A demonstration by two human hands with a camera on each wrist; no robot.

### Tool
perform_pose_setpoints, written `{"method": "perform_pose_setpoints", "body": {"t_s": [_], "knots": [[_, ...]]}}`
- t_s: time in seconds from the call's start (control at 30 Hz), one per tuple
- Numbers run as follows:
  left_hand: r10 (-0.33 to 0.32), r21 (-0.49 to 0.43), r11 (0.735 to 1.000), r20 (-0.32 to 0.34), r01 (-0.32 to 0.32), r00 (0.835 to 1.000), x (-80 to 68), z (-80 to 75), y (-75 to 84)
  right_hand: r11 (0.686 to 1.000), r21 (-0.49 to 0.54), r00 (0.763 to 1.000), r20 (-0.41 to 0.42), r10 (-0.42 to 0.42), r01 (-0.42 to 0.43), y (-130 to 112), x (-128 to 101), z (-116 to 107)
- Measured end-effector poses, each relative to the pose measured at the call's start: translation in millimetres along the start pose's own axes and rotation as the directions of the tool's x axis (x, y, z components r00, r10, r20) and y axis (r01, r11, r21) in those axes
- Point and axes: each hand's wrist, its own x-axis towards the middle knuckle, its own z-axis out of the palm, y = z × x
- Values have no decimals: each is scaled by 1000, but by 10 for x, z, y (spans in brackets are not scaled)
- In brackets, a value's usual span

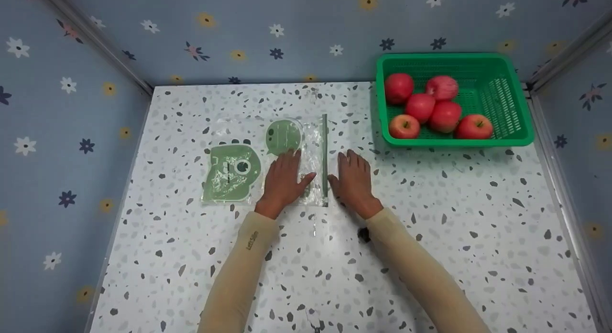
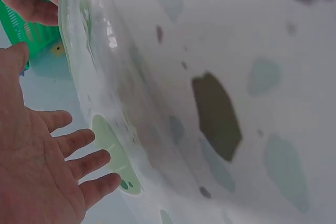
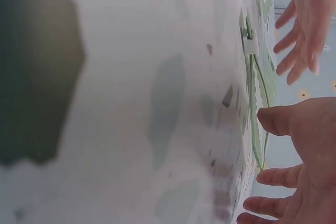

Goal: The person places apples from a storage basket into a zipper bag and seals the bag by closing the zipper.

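A clear zip bag [image 1: 229, 173] with green prints lies flat on the speckled table [image 1: 430, 218]. Its green zip strip [image 1: 325, 156] runs along the bag's right edge. My left hand [image 1: 283, 177] is spread flat over the right part of the bag, fingers straight. My right hand [image 1: 355, 177] is flat just right of the strip, thumb beside it. The left wrist view has the left hand [image 2: 47, 166] open beside the bag [image 2: 105, 77]. In the right wrist view the right hand [image 3: 310, 150] is open by the strip [image 3: 254, 124]. Neither hand grips anything.
A green plastic basket [image 1: 502, 89] with several red apples [image 1: 420, 106] stands at the back right of the table. Blue flowered walls close in the back and both sides. Bare table stretches in front and to the right of my hands.
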Motion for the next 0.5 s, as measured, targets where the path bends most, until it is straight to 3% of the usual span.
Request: {"method": "perform_pose_setpoints", "body": {"t_s": [0.5], "knots": [[3, -19, 1000, 43, -2, 999, 43, 79, 229, 1000, 11, 1000, 25, 9, -9, -81, 22, 30]]}}
